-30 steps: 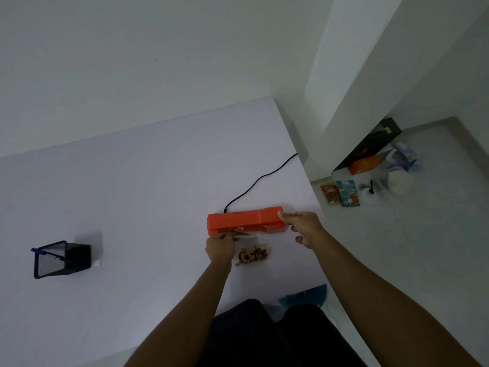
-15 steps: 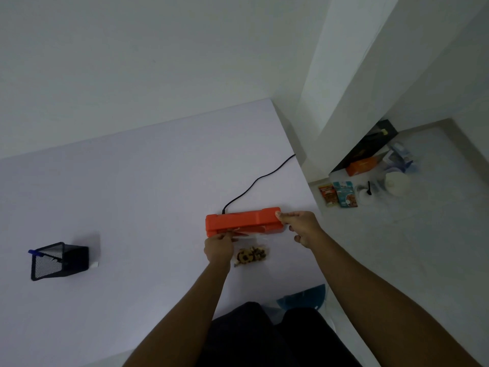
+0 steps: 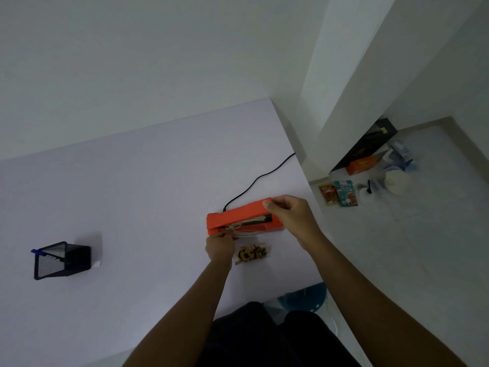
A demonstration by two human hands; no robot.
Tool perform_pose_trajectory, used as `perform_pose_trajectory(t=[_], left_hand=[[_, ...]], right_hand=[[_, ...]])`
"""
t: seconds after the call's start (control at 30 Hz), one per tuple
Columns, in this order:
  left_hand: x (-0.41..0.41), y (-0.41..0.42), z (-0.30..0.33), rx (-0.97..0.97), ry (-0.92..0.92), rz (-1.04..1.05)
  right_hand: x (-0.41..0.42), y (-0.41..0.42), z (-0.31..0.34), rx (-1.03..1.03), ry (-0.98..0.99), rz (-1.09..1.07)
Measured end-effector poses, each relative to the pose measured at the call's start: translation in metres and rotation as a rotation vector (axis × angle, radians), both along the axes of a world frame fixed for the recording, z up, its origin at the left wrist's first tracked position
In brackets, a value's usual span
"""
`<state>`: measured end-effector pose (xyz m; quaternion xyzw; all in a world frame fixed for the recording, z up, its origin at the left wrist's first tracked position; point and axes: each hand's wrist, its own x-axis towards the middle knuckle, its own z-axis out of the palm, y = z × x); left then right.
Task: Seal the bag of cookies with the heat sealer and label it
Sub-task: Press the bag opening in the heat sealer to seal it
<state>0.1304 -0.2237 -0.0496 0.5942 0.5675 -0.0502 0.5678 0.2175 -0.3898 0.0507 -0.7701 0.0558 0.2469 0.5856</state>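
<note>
Lifting now, heat sealer [image 3: 239, 217] lid, since before.

The cord [image 3: 258, 178] vanishes over the counter [image 3: 132, 194] edge; the bag's [image 3: 251, 254] clear mouth is hard to make out inside the heat sealer [image 3: 238, 217]; floor packets [image 3: 338, 193] unreadable

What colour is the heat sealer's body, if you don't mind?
Bright orange; the heat sealer shows clearly in the head view, with a black cord behind.
</note>
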Motion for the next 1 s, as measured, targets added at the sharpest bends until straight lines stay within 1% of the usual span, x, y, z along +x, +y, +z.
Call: perform_pose_trajectory(t=[0.13,0.2,0.3,0.37,0.43,0.5,0.57,0.63,0.77,1.0], left_hand=[[0.001,0.000,0.002,0.000,0.004,-0.008],[0.001,0.000,0.003,-0.006,0.007,-0.004],[0.000,0.000,0.004,-0.013,0.012,0.003],[-0.001,0.000,0.006,-0.014,0.007,0.005],[0.000,0.000,0.008,0.004,0.010,-0.004],[0.000,0.001,0.010,0.030,0.018,-0.030],[0.000,0.001,0.010,0.046,0.019,-0.049],[-0.002,0.000,0.010,0.071,0.024,-0.069],[-0.004,-0.002,0.012,0.126,0.022,-0.107],[-0.004,-0.008,0.026,0.260,-0.033,-0.170]], right_hand=[[-0.012,0.028,0.025,0.034,-0.114,0.071],[-0.016,0.043,0.032,0.056,-0.139,0.143],[-0.020,0.059,0.032,0.117,-0.141,0.309],[-0.019,0.055,0.022,0.129,-0.160,0.303],[-0.016,0.042,0.002,0.024,-0.201,0.213],[-0.011,0.022,-0.029,-0.204,-0.234,0.164],[-0.009,0.004,-0.057,-0.408,-0.237,0.210],[-0.010,-0.007,-0.077,-0.512,-0.212,0.266],[-0.015,-0.010,-0.098,-0.613,-0.260,0.276],[-0.010,-0.013,-0.107,-0.624,-0.264,0.288]])
